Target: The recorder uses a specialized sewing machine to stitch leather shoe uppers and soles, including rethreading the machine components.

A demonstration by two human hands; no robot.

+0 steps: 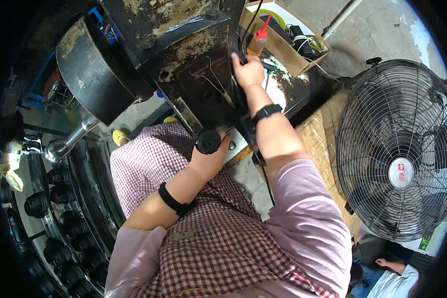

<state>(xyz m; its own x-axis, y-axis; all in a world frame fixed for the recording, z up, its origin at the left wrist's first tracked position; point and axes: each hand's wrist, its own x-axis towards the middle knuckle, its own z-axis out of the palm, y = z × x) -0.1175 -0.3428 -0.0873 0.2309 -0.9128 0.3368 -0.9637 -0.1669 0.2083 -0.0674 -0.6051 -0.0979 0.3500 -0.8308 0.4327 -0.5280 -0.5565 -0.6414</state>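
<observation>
Black round part (209,142): held in the left hand (207,162), just in front of the dark machine (186,62), near the checked apron (208,233). Clamped on its side with the left fingers, wrist bent, forearm slanting in from lower left. Reaching farther forward: right hand (250,73), at the machine's right edge, fingers curled and partly hidden; cannot tell a grip there from a mere touch. Just beside it, a green-handled tool (269,66). Beyond, a squeeze bottle (257,45) with red nozzle (266,22), amber liquid inside. Alongside, an open cardboard box (299,65), holding a yellow coil (279,19) and black device (304,48).
</observation>
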